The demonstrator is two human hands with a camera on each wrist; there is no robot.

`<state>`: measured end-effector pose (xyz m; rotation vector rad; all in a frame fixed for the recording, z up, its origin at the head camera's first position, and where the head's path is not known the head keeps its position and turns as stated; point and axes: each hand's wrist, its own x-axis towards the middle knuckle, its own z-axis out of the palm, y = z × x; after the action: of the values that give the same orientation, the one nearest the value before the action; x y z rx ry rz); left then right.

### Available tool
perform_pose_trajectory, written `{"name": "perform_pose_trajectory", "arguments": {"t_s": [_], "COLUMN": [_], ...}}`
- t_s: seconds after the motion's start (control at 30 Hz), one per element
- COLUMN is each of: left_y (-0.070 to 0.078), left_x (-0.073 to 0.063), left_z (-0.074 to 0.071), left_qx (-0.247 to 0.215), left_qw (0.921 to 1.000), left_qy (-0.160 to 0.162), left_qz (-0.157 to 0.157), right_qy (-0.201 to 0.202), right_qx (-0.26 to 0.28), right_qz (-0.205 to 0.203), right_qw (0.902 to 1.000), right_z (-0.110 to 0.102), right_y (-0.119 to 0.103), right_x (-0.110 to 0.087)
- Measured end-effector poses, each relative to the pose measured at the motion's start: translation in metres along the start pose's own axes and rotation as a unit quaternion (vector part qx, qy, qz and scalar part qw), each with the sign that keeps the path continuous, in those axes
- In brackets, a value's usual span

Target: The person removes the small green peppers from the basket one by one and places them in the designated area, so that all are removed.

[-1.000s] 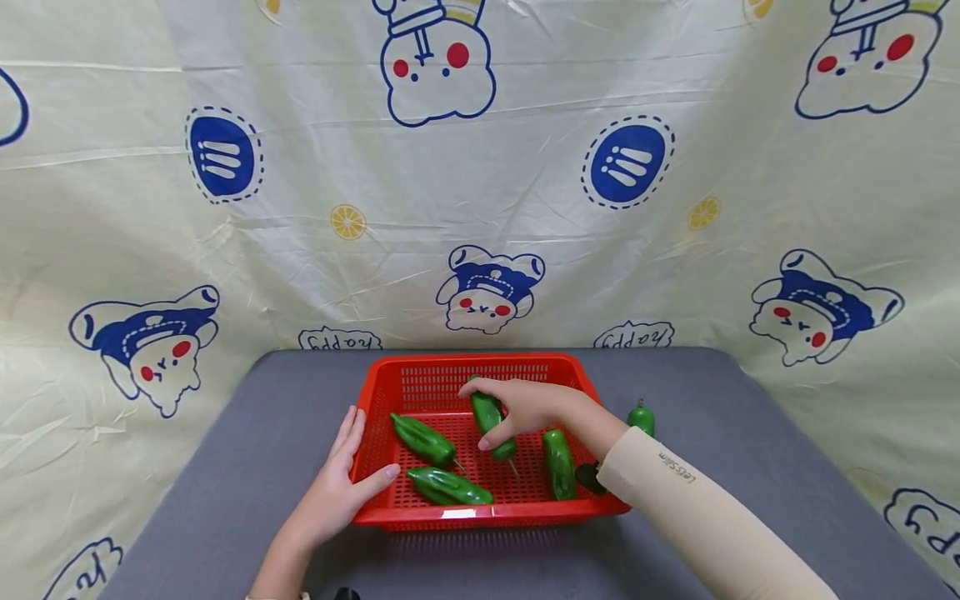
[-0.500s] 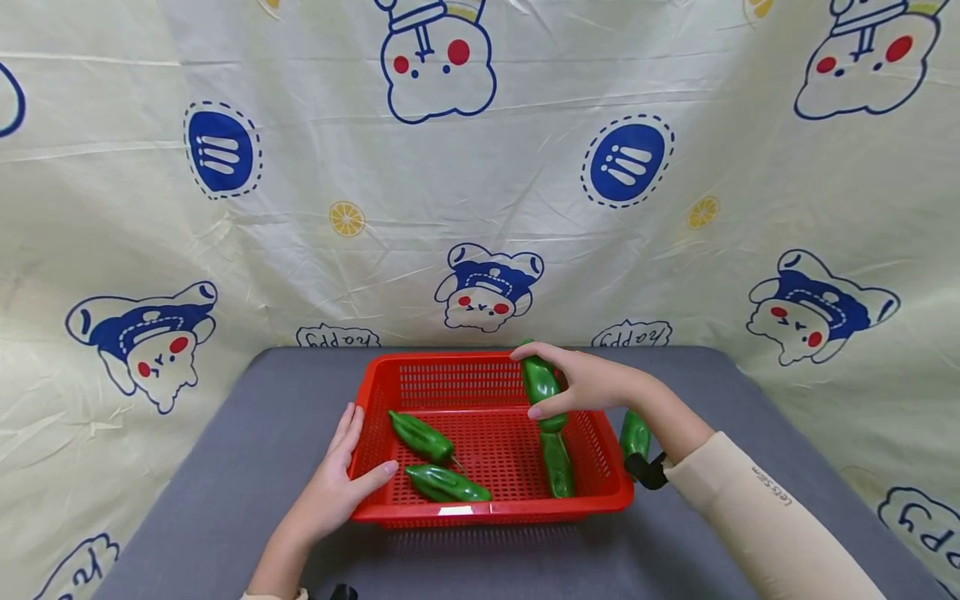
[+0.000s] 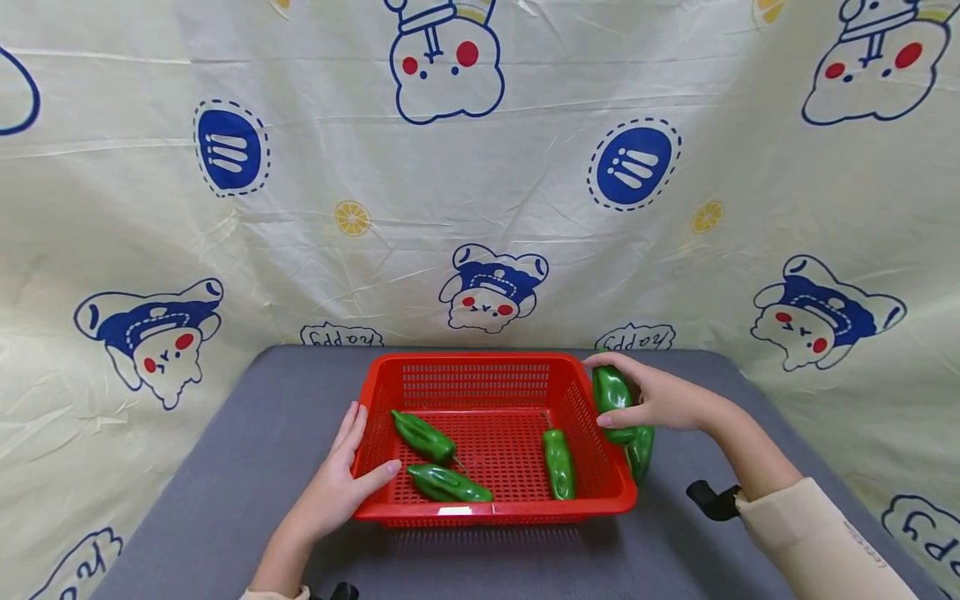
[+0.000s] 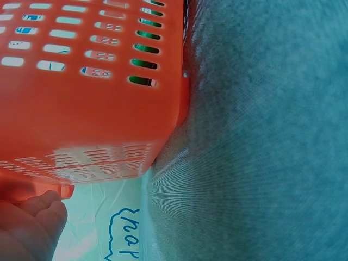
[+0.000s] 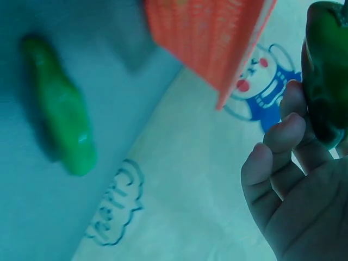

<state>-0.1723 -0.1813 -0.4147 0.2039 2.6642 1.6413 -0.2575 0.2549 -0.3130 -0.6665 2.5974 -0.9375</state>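
A red plastic basket (image 3: 480, 510) with slotted walls stands on the grey table. My left hand (image 3: 330, 487) rests at its left rim, fingers straight along the side and thumb reaching over the front corner. In the left wrist view its fingertips (image 4: 51, 209) touch beneath the rim. My right hand (image 3: 660, 396) holds a green pepper (image 3: 611, 390) between thumb and fingers, just past the basket's right wall. Below it another green pepper (image 5: 62, 109) lies on the table. Inside the basket, two green peppers (image 3: 423, 437) lie at the left and one green pepper (image 3: 558, 463) at the right.
The grey tabletop (image 3: 262, 442) extends around the basket. A pale sheet (image 3: 300, 125) printed with cartoon figures hangs behind and beside the table. A black strap end (image 3: 714, 500) sticks out at the right wrist.
My right hand has lifted a green pepper from the middle of the basket and carried it rightward past the right rim. My left hand has stayed at the left rim.
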Motion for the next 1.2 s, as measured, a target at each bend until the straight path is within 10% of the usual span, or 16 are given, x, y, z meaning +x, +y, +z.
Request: {"name": "perform_pose_trajectory", "arguments": {"t_s": [0.3, 0.7, 1.2], "left_y": [-0.002, -0.004, -0.005], "left_x": [0.002, 0.003, 0.004], "left_z": [-0.001, 0.000, -0.001], "left_qx": [0.007, 0.000, -0.005], "left_qw": [1.0000, 1.0000, 1.0000], "left_qy": [0.003, 0.000, -0.003], "left_qz": [0.005, 0.002, 0.001], "right_qy": [0.033, 0.035, -0.008], "right_qx": [0.009, -0.054, -0.140], "right_qz": [0.013, 0.133, 0.217], "right_qw": [0.9993, 0.9890, 0.9660], "right_z": [-0.008, 0.003, 0.011], "right_y": [0.056, 0.124, 0.117], "right_x": [-0.035, -0.051, -0.034]}}
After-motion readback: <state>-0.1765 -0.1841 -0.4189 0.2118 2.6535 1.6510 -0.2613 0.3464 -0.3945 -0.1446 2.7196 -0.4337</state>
